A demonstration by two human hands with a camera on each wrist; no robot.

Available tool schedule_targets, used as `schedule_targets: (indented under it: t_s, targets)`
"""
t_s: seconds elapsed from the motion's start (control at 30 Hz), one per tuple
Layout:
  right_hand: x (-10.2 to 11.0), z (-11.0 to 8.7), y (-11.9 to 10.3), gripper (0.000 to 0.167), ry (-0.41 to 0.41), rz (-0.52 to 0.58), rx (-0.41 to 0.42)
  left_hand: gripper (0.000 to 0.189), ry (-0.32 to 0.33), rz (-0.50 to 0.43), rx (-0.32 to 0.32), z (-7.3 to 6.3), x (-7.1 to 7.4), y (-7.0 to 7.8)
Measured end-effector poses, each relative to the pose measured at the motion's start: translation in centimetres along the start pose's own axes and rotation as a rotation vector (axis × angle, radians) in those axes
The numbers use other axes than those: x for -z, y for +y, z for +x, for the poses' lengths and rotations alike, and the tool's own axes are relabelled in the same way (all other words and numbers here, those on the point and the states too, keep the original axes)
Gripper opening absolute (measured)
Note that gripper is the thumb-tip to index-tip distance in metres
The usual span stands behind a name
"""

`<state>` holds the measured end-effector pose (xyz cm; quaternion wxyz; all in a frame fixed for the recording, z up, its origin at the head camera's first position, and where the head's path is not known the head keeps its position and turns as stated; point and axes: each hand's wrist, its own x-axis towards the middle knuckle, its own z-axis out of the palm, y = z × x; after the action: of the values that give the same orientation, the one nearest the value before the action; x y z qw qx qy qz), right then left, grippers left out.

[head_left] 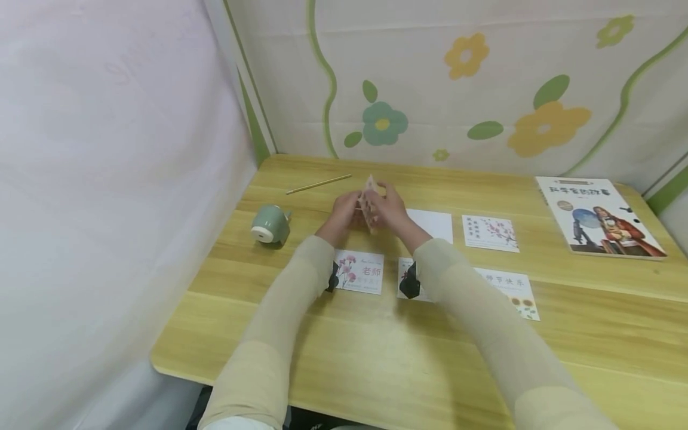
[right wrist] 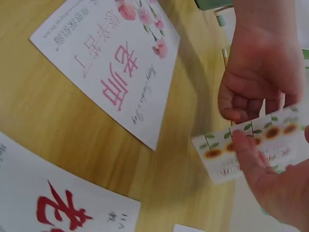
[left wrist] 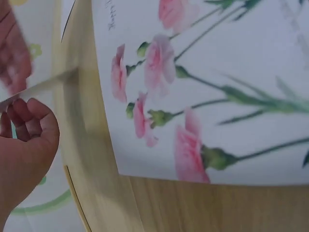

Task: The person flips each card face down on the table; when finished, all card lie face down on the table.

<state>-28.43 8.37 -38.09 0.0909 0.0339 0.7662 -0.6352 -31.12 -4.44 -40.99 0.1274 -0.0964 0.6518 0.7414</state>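
A greeting card with a row of sunflowers stands nearly edge-on between both hands, raised above the table. My left hand pinches one edge of it with curled fingers. On the other side, my right hand grips it, a digit lying across the printed face in the right wrist view. Below the wrists lies a carnation card with pink lettering, its flowers close up in the left wrist view. Right of it, a card with red lettering is partly hidden by the right forearm in the head view.
A blank white card, a blossom card and another sunflower card lie to the right. Farther right is a book. At left are a green mug on its side and a thin gold stick.
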Motion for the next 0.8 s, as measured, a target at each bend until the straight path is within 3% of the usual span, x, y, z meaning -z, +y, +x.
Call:
schedule_targets:
  t_s: [0.13,0.27,0.4,0.53,0.67,0.8]
  targets:
    - [0.9,-0.2,-0.5,0.054,0.05,0.096,0.073,0.036,-0.084,0.121,-0.056,-0.1,-0.6,-0.5]
    - [2.0,0.0,-0.8,0.048,0.103,0.093,0.119,0.036,-0.058,0.167,-0.085,0.2,-0.7,-0.8]
    - [2.9,0.2,-0.6,0.039,0.148,0.006,0.147,0.035,0.048,0.286,-0.09,0.3,0.1,-0.9]
    - [3.6,0.4,0.3,0.035,0.119,-0.085,0.107,0.029,0.124,0.441,-0.107,0.1,1.1,-0.9]
    - [4.0,0.7,1.9,0.034,0.065,-0.234,0.057,0.026,0.128,0.593,-0.137,0.0,1.7,-1.0]
    - [3.9,1.0,3.3,0.032,0.035,-0.387,0.058,0.027,0.095,0.765,-0.216,0.0,1.9,-1.3]
